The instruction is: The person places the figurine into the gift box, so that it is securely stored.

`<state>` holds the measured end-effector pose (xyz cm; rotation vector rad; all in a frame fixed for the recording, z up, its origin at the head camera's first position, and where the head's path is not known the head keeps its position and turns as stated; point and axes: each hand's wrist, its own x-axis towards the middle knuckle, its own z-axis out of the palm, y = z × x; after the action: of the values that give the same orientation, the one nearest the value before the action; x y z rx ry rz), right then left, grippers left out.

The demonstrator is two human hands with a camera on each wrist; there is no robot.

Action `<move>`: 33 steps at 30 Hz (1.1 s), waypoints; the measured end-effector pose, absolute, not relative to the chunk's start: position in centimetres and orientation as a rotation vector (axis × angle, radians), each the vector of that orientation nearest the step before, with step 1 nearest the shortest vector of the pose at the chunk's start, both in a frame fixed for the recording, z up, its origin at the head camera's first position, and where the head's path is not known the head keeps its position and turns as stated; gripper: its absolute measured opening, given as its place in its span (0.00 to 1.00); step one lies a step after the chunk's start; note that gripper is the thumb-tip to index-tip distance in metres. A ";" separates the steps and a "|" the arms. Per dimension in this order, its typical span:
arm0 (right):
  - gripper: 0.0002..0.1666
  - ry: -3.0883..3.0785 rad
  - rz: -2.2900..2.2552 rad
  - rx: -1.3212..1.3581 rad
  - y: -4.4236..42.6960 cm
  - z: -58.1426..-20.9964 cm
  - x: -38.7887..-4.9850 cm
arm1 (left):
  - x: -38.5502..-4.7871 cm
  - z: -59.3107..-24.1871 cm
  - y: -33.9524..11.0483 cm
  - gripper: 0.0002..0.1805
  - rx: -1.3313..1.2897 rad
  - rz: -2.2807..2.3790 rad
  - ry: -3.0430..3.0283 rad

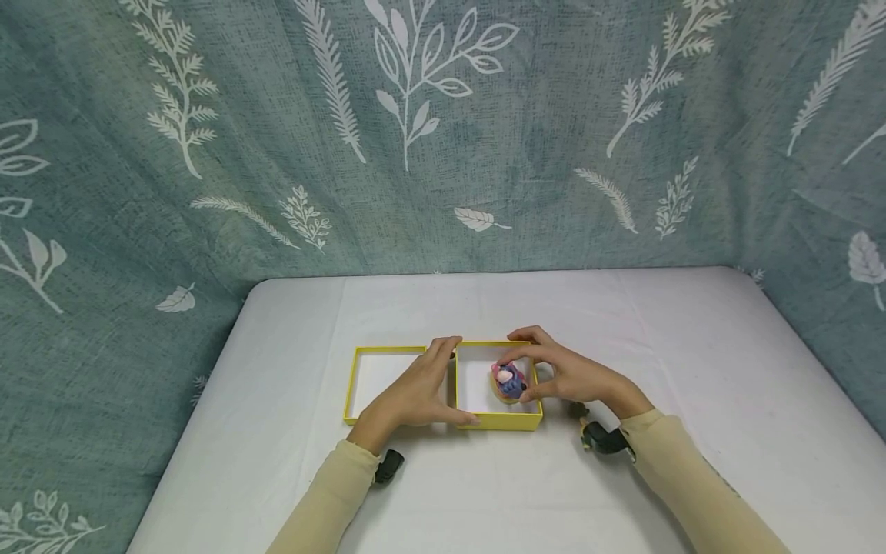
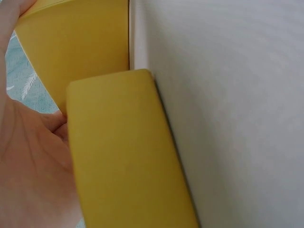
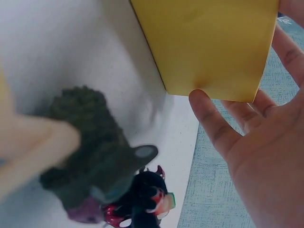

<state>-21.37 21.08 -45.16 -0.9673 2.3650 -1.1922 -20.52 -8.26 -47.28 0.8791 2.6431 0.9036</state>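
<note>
In the head view an open yellow box (image 1: 498, 422) with a white inside stands on the table. My left hand (image 1: 411, 392) spans its left side and holds it, thumb at the front corner and fingertips at the back. My right hand (image 1: 571, 373) reaches over the right rim. Its thumb and index finger pinch a small blue and pink figurine (image 1: 511, 382) with a pale round base, inside the box. In the right wrist view another fingertip touches the outer side of the yellow box (image 3: 209, 47); the figurine is hidden there.
A shallow yellow-rimmed box part (image 1: 351, 385) lies left of the box, under my left forearm's side. Small dark figures stand by my right wrist, among them a blurred grey-green figure (image 3: 83, 142) and a black and red figure (image 3: 147, 194). A patterned curtain (image 1: 443, 200) hangs behind the white table (image 1: 540, 485).
</note>
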 end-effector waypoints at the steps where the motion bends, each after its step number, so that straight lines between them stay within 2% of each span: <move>1: 0.33 2.366 -1.189 -0.966 21.0 -45.2 -21.4 | -20.5 -47.3 -8.3 0.71 0.878 0.904 2.643; 24: 0.32 2.283 -1.118 -0.998 20.0 -45.6 -21.9 | -20.4 -47.2 -8.3 0.71 0.876 0.895 2.639; 33: 0.31 2.184 -1.176 -0.933 20.2 -45.7 -22.2 | -20.3 -47.3 -8.2 0.70 0.879 0.902 2.635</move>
<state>-22.24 20.16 -45.71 -0.9334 2.1837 -1.1758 -20.30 -8.24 -47.29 0.8787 2.6346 0.9018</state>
